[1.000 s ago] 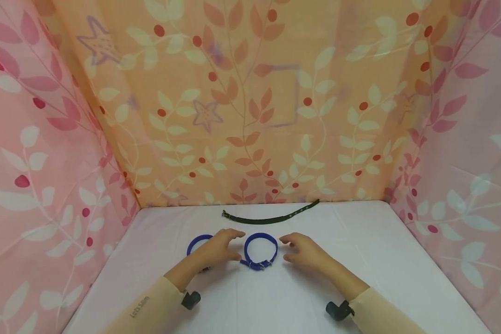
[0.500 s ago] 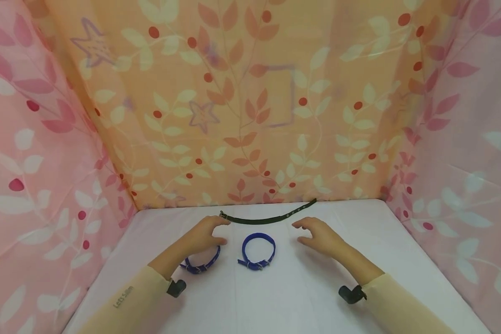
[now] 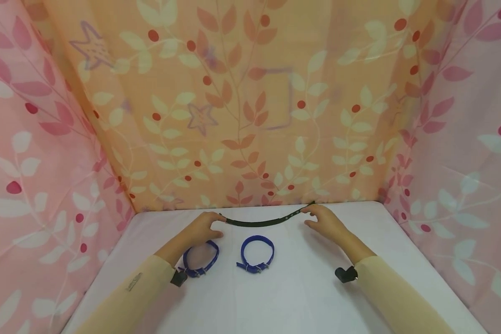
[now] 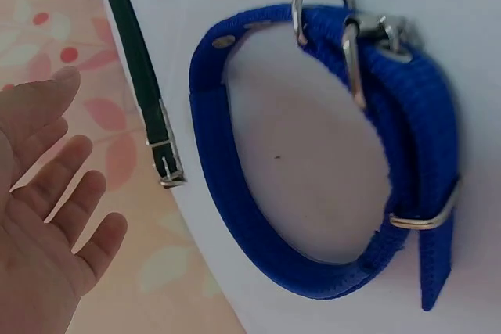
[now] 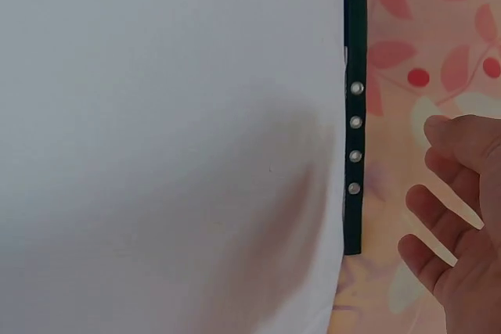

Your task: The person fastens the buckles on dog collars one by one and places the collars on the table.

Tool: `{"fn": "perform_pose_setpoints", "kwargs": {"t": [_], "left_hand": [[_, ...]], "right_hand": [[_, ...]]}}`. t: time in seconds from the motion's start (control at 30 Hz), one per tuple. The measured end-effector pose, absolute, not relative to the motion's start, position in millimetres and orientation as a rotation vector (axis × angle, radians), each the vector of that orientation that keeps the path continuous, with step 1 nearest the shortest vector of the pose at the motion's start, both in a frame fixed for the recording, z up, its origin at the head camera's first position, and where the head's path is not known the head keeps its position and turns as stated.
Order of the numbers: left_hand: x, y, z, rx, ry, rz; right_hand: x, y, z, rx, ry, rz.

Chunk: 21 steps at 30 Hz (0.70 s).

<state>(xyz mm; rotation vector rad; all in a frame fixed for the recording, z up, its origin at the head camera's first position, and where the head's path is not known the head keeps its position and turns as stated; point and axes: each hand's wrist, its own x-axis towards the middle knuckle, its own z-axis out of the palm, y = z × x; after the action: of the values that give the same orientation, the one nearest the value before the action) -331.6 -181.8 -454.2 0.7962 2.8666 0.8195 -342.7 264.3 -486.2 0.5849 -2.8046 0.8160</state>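
A dark green buckled collar (image 3: 254, 224) lies unfastened in a shallow curve near the table's back edge. At its buckle end, my left hand (image 3: 202, 229) hovers with fingers relaxed; the left wrist view shows them spread and apart from the green collar (image 4: 137, 52). My right hand (image 3: 325, 225) is by the holed end, its fingers loosely bent and holding nothing in the right wrist view, beside the metal eyelets of the green collar (image 5: 356, 37). A blue collar (image 3: 215, 260), buckled into a ring, sits under my left wrist. A second blue collar (image 3: 272, 248), also buckled, lies at the middle.
A white cloth covers the table (image 3: 292, 297). Behind it rises an orange leaf-patterned curtain (image 3: 342, 139), with pink curtains (image 3: 46, 241) at both sides. Small black wrist cameras (image 3: 345, 274) are strapped at the sleeves.
Both hands have moved away from the middle blue collar, outward and forward to the two ends of the green collar. The left blue collar is now more exposed. The collars stay in place.
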Motion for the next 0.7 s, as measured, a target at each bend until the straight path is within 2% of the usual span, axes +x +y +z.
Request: {"fn": "perform_pose_setpoints", "kwargs": {"t": [0.37, 0.57, 0.7], "left_hand": [[-364.4, -188.0, -472.7, 0.688, 2.931, 0.681], [-380.9, -182.7, -483.1, 0.625, 2.932, 0.670], [-391.6, -181.8, -487.2, 0.516, 2.944, 0.663]], "right_hand": [[-384.5, 264.4, -494.0, 0.537, -2.805, 0.937], [-401.0, 272.7, -512.2, 0.387, -2.810, 0.943], [-407.8, 272.4, -522.9, 0.407, -2.822, 0.974]]}}
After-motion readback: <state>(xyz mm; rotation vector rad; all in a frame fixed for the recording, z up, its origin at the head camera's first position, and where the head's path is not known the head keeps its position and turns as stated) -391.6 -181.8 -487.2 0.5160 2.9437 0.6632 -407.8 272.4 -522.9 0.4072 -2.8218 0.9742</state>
